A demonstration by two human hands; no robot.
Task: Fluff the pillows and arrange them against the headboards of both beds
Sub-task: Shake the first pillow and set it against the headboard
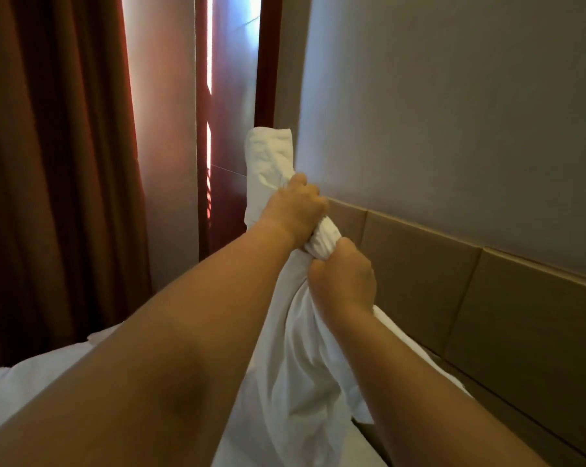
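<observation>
Both hands are clenched on one white pillow (295, 365). The left hand (295, 210) grips higher, where the cloth is wrung into a narrow neck, and the right hand (344, 281) grips just below it, almost touching the left. Above the left hand a loose end of the case stands up in front of the wall's (453, 112) corner. Below the right hand the pillow hangs wide and slack, reaching down to the bed (32, 382), just beside the headboard (487, 315). Whether it touches the headboard cannot be told.

The pillow looks light and very soft: it collapses into folds where it is squeezed and sags under its own weight. The case seems thin and smooth, so cloth alone may slide over the filling, and a hold that gathers filling along with cloth is likely safer. For fluffing, the two short ends or opposite corners look like the best places to take hold, so that the filling can be shaken and spread evenly. Nothing about it appears fragile.

Counted: one pillow, two hands, one bed and one headboard, of which three tan panels show. A brown curtain (59, 163) hangs at the left. The second bed and any other pillows are out of view.
</observation>
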